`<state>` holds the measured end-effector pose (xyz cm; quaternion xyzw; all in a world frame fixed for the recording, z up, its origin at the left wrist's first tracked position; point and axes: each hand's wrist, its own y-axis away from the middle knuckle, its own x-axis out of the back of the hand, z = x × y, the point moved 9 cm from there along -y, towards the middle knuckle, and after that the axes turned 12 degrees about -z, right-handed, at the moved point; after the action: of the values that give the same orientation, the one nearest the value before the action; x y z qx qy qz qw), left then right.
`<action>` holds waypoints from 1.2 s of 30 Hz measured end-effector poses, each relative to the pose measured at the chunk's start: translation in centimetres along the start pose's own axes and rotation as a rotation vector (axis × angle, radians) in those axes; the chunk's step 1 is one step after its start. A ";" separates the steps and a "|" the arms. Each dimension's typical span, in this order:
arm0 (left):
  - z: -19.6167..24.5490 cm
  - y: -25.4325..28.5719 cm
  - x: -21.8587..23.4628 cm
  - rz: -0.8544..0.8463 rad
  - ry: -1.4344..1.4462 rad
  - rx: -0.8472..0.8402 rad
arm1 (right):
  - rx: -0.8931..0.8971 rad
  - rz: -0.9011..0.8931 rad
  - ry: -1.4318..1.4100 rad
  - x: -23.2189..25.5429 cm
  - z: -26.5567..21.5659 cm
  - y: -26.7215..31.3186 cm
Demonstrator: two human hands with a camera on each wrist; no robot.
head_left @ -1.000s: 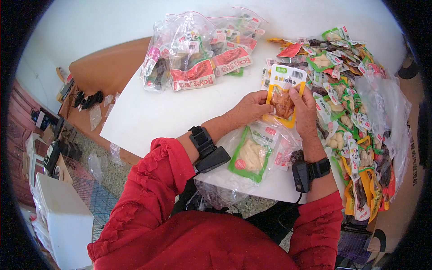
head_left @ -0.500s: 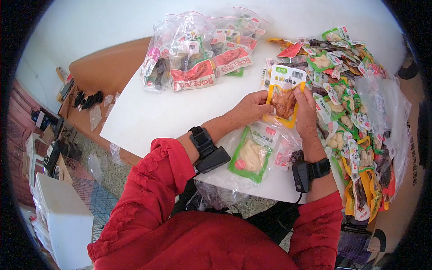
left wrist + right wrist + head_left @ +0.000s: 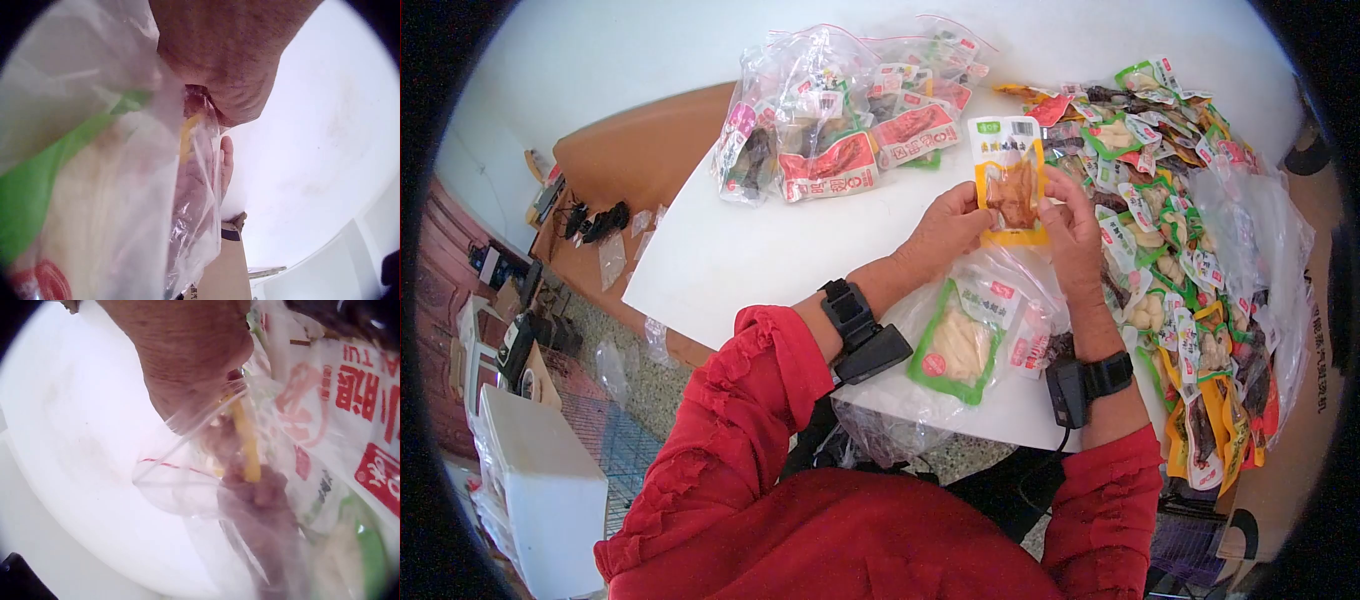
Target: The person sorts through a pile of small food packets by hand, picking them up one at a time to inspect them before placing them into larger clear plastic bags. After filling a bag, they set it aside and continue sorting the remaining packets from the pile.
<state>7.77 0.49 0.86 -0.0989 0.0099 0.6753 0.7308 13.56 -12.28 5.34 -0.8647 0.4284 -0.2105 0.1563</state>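
Note:
A yellow-edged food packet (image 3: 1008, 188) with a white top and brown contents is held upright over the table. My left hand (image 3: 948, 232) pinches its lower left side, and my right hand (image 3: 1074, 232) grips the right edge with the thumb in front. Just below the hands, a clear zip bag (image 3: 1025, 275) holds a green-edged packet (image 3: 956, 342) with pale contents and a red-and-white packet (image 3: 1032, 335). In the right wrist view, the packet's yellow edge (image 3: 251, 447) shows through the bag's plastic, near the red zip line.
Filled clear bags (image 3: 825, 120) stand at the back of the white table (image 3: 710, 240). A large heap of loose packets (image 3: 1155, 230) covers the right side, with a crumpled clear bag (image 3: 1270, 230) along it. Brown cardboard (image 3: 1300, 400) lies beyond the right edge.
The yellow-edged packet has shifted left and up between the hands and now stands straighter. My right hand has lowered its thumb along the packet's right edge. The bag below has barely moved.

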 end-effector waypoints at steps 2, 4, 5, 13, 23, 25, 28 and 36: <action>0.0 0.0 0.5 0.041 0.027 -0.019 | -0.001 -0.163 0.116 -1.2 0.8 -0.3; 0.2 0.0 0.4 0.002 -0.033 -0.033 | -0.019 -0.214 0.057 -1.9 1.5 -0.3; 0.1 0.0 0.4 0.001 -0.034 -0.033 | -0.037 -0.265 -0.002 -2.4 1.9 -0.2; 2.6 0.4 -2.4 -0.221 -0.285 -0.236 | -0.027 -0.395 -0.253 -3.9 0.6 0.7; 2.0 0.1 -1.5 -0.112 -0.420 -0.281 | -0.235 -0.285 -0.559 -3.3 2.0 0.4; 1.3 0.0 -0.3 -0.013 -0.404 -0.177 | -0.235 -0.234 -0.593 -2.9 2.3 0.3; 1.1 0.1 0.1 0.023 -0.374 -0.140 | -0.230 -0.199 -0.647 -2.7 2.2 0.2; 1.2 0.1 0.6 0.067 -0.307 -0.183 | -0.096 -0.231 -0.319 -1.7 3.4 -0.2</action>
<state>7.55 1.32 1.89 -0.0602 -0.1601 0.7045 0.6888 14.45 -10.52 2.06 -0.9370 0.3055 -0.0665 0.1556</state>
